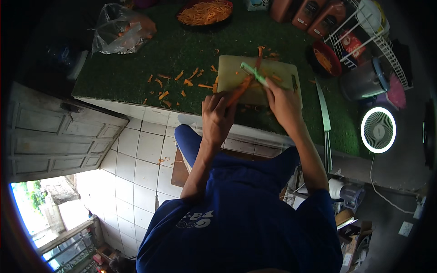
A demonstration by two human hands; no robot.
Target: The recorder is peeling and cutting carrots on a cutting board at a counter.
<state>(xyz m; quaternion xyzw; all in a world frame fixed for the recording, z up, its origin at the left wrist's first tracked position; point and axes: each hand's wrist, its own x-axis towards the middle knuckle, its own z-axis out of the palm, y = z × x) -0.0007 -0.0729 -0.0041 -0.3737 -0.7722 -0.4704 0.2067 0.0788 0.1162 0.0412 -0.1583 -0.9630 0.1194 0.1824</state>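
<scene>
My left hand (pixel 218 111) grips the near end of a long carrot (pixel 240 89), which slants away from me over a pale cutting board (pixel 235 68). In my right hand (pixel 282 100) is a light green peeler (pixel 254 73), its head lying across the carrot. Beyond the peeler, an orange strip (pixel 259 56) reaches past the far edge of the board; whether it is carrot or peel I cannot tell. Bits of carrot peel (pixel 187 82) are scattered on the green countertop (pixel 191 41) left of the board, and a few lie on the board itself.
A long knife (pixel 322 105) lies right of the board, near a red bowl (pixel 324 59) with orange strips. At the back stand a plate of shredded carrot (pixel 205 13), a clear plastic bag (pixel 123 30) and brown bottles (pixel 309 13). A lit ring fan (pixel 378 130) and a white wire rack (pixel 362 27) border the right.
</scene>
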